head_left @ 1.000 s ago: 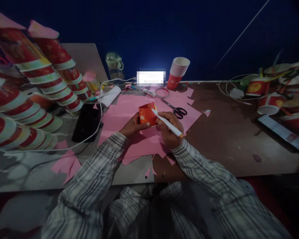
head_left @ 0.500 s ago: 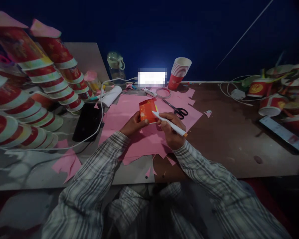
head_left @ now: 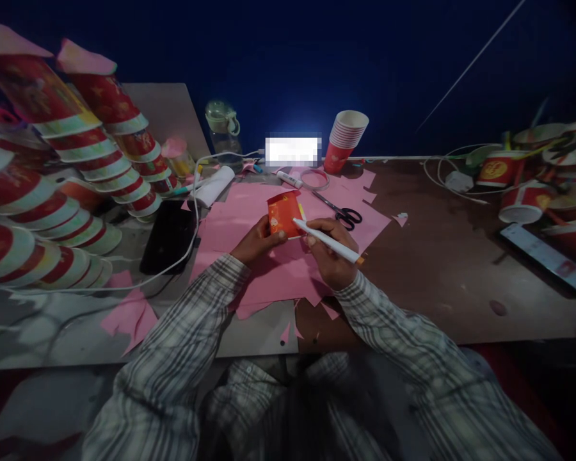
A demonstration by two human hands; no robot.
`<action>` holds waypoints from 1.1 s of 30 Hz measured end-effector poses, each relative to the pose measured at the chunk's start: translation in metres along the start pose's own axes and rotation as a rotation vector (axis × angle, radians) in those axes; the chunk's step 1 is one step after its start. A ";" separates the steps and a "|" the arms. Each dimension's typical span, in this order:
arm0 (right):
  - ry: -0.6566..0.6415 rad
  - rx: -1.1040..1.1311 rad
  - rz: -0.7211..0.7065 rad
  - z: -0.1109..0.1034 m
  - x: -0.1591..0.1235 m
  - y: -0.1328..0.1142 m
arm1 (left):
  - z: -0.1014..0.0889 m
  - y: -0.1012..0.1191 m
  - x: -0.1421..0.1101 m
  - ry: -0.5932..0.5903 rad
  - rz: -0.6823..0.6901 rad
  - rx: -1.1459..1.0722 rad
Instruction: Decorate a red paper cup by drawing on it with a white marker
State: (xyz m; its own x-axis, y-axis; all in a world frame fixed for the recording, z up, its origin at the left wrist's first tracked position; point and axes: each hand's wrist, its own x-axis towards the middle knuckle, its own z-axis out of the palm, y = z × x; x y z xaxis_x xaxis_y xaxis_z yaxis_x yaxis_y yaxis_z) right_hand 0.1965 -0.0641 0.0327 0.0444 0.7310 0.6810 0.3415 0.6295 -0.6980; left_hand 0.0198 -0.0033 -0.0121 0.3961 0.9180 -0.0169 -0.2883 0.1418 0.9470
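My left hand [head_left: 258,243] grips a red paper cup [head_left: 283,214] with gold print by its lower left side, thumb along the bottom edge. In my right hand [head_left: 335,251] is a white marker [head_left: 333,242] with an orange end. The marker's tip is at the cup's front, near its right side; whether it touches cannot be made out. Both hands are over pink paper sheets [head_left: 230,218] on the table. Black-handled scissors [head_left: 343,214] lie on the paper just beyond my right hand.
Tall stacks of red and white cups [head_left: 100,160] with pink tops crowd the left, near a dark phone [head_left: 168,237] and a white cable [head_left: 196,224]. Nested cups [head_left: 347,141] stand behind. At right are more cups [head_left: 525,202] and a lit phone [head_left: 547,256].
The marker's tip has shifted slightly down on the red paper cup, and my right fingers have moved a little with it. My left hand and the cup stay almost still.
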 end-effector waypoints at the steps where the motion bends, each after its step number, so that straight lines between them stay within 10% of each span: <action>1: -0.001 0.019 0.027 0.000 -0.001 0.001 | 0.001 0.001 -0.001 0.000 0.001 -0.006; 33: 0.004 0.158 0.199 0.004 -0.010 0.010 | 0.009 0.017 -0.010 0.042 -0.004 0.103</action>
State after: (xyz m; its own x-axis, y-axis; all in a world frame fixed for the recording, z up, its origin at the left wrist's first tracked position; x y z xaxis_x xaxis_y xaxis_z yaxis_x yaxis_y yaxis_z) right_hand 0.1957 -0.0637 0.0178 0.0999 0.8440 0.5269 0.1742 0.5065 -0.8444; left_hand 0.0189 -0.0134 0.0074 0.3598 0.9325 -0.0316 -0.1954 0.1084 0.9747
